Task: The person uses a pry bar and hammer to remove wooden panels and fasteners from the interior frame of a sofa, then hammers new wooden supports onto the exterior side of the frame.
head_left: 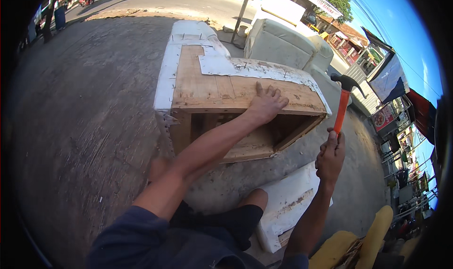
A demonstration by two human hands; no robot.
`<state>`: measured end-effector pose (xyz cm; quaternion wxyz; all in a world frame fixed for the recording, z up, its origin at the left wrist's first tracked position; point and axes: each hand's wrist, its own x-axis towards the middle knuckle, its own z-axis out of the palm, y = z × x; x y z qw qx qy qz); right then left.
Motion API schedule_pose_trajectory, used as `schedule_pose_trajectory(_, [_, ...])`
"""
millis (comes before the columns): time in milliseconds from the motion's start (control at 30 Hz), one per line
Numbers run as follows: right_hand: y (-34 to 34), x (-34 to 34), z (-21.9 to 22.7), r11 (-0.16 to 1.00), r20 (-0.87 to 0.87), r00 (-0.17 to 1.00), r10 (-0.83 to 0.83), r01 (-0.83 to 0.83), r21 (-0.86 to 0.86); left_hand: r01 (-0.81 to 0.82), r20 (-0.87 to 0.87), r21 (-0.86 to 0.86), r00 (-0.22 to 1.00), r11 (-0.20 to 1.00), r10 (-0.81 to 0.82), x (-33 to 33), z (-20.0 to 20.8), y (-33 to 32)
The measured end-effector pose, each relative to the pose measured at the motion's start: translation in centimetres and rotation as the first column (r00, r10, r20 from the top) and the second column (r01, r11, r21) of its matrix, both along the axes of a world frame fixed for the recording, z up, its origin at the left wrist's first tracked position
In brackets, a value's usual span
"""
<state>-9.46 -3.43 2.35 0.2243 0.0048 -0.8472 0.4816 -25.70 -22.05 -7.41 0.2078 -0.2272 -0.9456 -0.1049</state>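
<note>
A piece of furniture with a bare wooden frame (196, 82) and white covering (165, 73) along its edges lies in front of me. Several nails stick up from the white strips. Its near side is an open box, and my left forearm hides part of that opening. My left hand (268, 104) rests on the wooden panel near the opening's upper edge, fingers spread and holding nothing. My right hand (330, 155) grips the orange handle of a claw hammer (341, 111). The hammer is raised to the right of the frame, its dark head up and apart from the wood.
A worn, pale upholstered sofa (278, 45) stands behind the frame. Beside my knee lies a stained white padded piece (290, 205). Yellow foam (335, 250) is at the lower right. Concrete (89, 118) stretches left, with a road (141, 2) beyond and stalls along the right.
</note>
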Motion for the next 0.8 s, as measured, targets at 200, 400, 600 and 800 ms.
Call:
schedule_pose_trajectory(200, [3.3,3.3,-2.6,0.997,0.048,0.999,-0.008,0.005,0.075,-0.057,-0.11,-0.01,0.992,0.998,0.055,3.4,-1.7,2.6])
schedule_pose_trajectory(400, [4.4,4.5,-2.2,0.944,-0.051,0.996,-0.079,0.092,0.318,-0.062,-0.18,-0.064,0.983,0.996,0.049,10.4,-3.1,6.8])
schedule_pose_trajectory(600, [2.5,4.3,-0.5,0.958,-0.292,0.95,-0.114,0.183,0.221,-0.055,-0.18,-0.108,0.983,0.993,0.035,13.5,-3.1,7.4])
schedule_pose_trajectory(800, [4.3,-2.0,0.4,0.756,-0.173,0.982,-0.083,0.175,0.631,-0.018,-0.162,-0.115,0.987,0.993,-0.001,14.7,-2.8,8.4])
